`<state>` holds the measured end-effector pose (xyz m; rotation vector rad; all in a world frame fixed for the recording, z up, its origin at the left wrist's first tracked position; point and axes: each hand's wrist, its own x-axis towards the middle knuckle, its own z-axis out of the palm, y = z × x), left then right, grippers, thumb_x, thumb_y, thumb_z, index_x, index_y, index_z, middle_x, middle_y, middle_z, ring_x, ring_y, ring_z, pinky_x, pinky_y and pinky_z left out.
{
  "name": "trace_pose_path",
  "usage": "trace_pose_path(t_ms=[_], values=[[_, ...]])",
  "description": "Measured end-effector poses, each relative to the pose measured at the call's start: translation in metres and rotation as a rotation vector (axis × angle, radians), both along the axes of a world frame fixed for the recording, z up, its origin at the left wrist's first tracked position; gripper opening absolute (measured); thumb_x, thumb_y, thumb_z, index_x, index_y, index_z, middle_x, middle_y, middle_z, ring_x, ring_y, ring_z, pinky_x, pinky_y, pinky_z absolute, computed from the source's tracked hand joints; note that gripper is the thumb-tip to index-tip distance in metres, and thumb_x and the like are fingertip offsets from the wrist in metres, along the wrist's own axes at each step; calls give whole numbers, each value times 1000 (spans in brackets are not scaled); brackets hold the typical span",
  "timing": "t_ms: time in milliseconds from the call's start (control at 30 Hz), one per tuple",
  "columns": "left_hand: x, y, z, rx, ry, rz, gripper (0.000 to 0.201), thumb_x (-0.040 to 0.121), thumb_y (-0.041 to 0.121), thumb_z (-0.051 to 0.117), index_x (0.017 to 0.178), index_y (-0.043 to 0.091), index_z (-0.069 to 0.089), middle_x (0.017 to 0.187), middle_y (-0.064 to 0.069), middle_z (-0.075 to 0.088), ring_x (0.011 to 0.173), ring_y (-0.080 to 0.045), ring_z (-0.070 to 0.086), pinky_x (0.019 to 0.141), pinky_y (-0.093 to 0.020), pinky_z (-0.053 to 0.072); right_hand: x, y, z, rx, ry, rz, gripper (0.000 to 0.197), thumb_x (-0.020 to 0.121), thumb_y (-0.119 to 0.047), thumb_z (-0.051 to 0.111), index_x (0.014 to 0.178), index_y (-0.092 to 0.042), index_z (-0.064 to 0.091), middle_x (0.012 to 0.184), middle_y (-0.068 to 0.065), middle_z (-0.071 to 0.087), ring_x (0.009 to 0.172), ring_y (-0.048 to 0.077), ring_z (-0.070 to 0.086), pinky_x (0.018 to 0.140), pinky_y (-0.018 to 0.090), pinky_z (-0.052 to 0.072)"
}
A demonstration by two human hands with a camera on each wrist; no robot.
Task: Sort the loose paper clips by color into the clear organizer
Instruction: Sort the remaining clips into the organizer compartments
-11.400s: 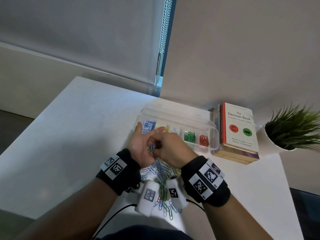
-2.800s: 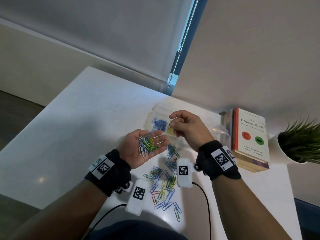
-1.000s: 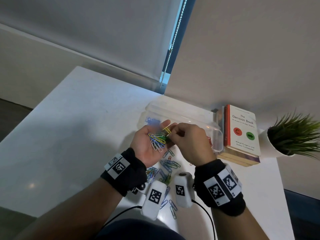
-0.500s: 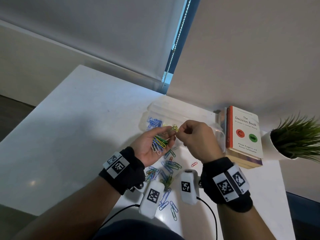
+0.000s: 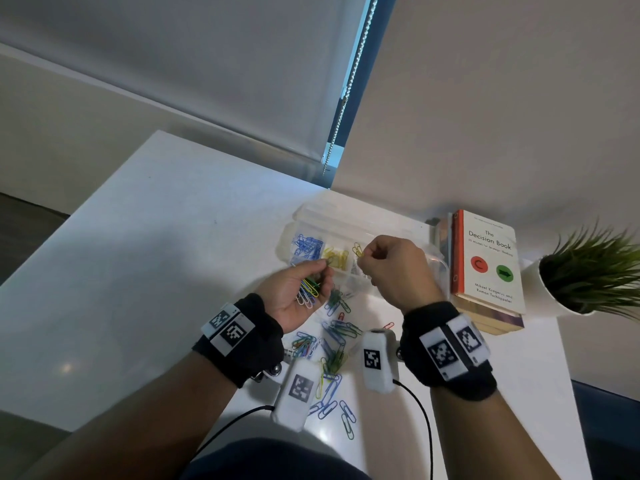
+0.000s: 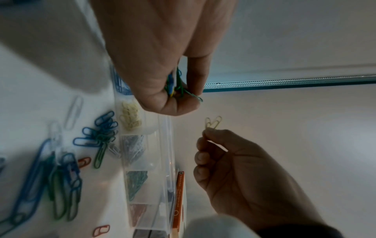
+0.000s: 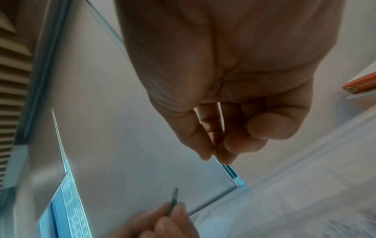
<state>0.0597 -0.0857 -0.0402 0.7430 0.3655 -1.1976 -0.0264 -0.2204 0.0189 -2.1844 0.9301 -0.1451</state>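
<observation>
Head view shows a white desk (image 5: 145,258) set against a pale wall, with the person's two forearms reaching over its near edge. At the right edge stands a potted plant (image 5: 588,271), and beside it lies a stack of books (image 5: 485,268) whose top cover reads "The Decision Book". Touching the left side of that stack sits the clear organizer (image 5: 346,220), lid open, its row of compartments running left to right: blue clips (image 5: 306,244) in the leftmost, yellow clips (image 5: 335,256) in the next; the left wrist view shows pale, green and red groups further along the row. On the desk between the organizer and the person lies the loose pile of paper clips (image 5: 332,344), blue, green, white, yellow and a few red, scattered toward the near edge. The left hand (image 5: 298,292) is held palm up just in front of the organizer, fingers curled round a bundle of mixed clips (image 5: 308,289), with one green clip sticking out past the fingertips. The right hand (image 5: 398,268) hovers over the organizer's middle compartments, thumb and forefinger pinching two yellow paper clips (image 5: 357,250) that fan apart in a V above the fingertips.
</observation>
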Motion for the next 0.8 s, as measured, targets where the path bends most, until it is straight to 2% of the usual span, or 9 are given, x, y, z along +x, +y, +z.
trace_pose_path(t_ms=[100, 233, 300, 400, 500, 667, 800], values=[[2, 2, 0, 1, -2, 9, 11, 90, 5, 58, 81, 2, 64, 71, -10, 63, 58, -15, 58, 49, -21, 52, 21, -4, -14, -15, 129, 23, 14, 79, -15, 61, 66, -20, 61, 71, 1, 65, 69, 20, 60, 61, 25, 44], [5, 3, 3, 19, -15, 14, 12, 91, 6, 57, 81, 2, 63, 69, -9, 63, 58, -15, 58, 50, -20, 52, 35, -6, -24, -49, 219, 38, 8, 82, -20, 63, 78, -16, 69, 85, 6, 70, 79, 20, 62, 65, 23, 41], [6, 3, 3, 20, -12, 19, 12, 91, 6, 57, 81, 3, 63, 69, -9, 63, 57, -14, 58, 50, -19, 52, 32, -4, -19, -68, 150, 45, 10, 83, -26, 64, 82, -18, 69, 84, 4, 70, 77, 19, 62, 66, 25, 44], [5, 0, 4, 13, -14, 3, 7, 91, 6, 56, 88, 4, 63, 68, -7, 62, 56, -12, 58, 51, -17, 51, 25, 8, -8, 58, -3, 150, 12, 83, -35, 67, 79, -24, 68, 71, -3, 68, 58, 7, 57, 60, 22, 46], [0, -4, 5, -3, -23, -17, 11, 84, 8, 60, 94, 7, 63, 68, -4, 62, 56, -10, 58, 51, -16, 50, 21, 17, -11, 93, -47, 208, 7, 83, -29, 70, 77, -26, 67, 68, -3, 68, 57, 5, 56, 62, 24, 49], [-1, -5, 6, 0, -11, -48, 12, 80, 11, 63, 84, 1, 66, 69, -9, 62, 57, -14, 62, 53, -20, 54, 8, 5, -16, 133, -95, 133, 15, 84, -12, 67, 73, -22, 65, 63, -5, 62, 55, 10, 54, 59, 29, 48], [3, -3, 5, -39, 66, -4, 39, 98, 29, 47, 89, -6, 63, 76, -18, 66, 63, -25, 66, 63, -27, 57, -10, -29, -16, 8, -100, -64, 14, 84, -12, 67, 72, -17, 64, 67, -3, 63, 62, 15, 58, 64, 31, 50]])
